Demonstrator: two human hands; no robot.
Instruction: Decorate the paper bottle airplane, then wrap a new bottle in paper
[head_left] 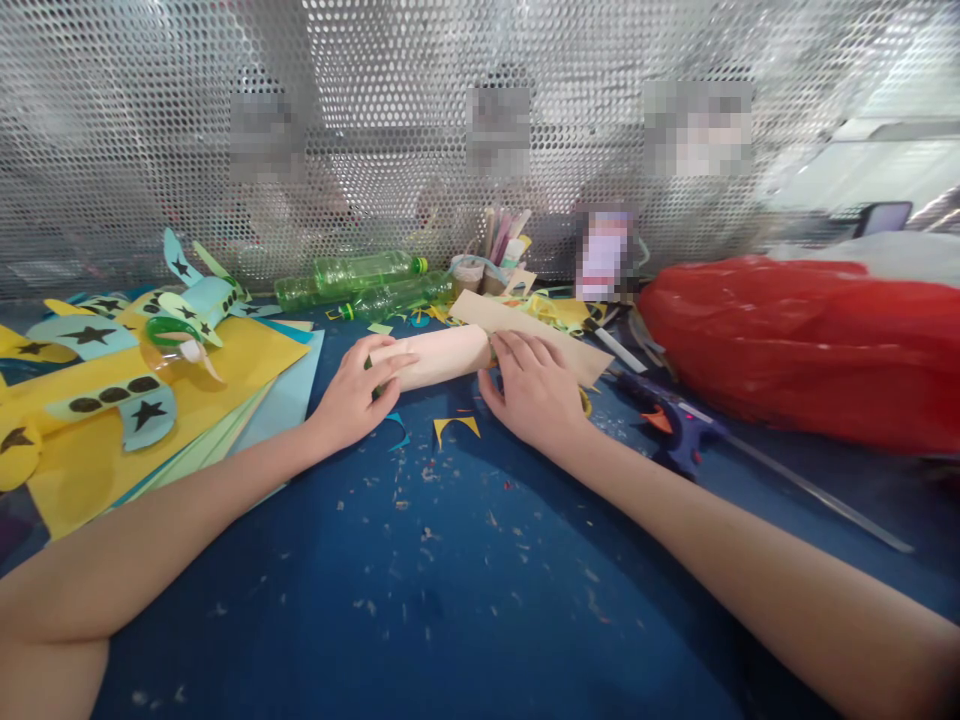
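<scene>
My left hand [356, 392] curls round the left end of a roll of tan paper [442, 357] that lies on the blue table [450, 580]. My right hand [534, 388] presses on the right part of the same sheet, fingers bent over it where the unrolled flap [540, 330] runs off to the right. A green bottle seems to be wrapped inside the roll; only a sliver of green shows at its ends.
Yellow and light-blue paper sheets [187, 420] with paper planes [112, 400] lie at left. Green plastic bottles [360, 275] and a cup of sticks [495, 265] stand by the perforated screen. A blue glue gun [679, 425] and a red plastic bag [810, 340] sit at right. Paper scraps dot the table.
</scene>
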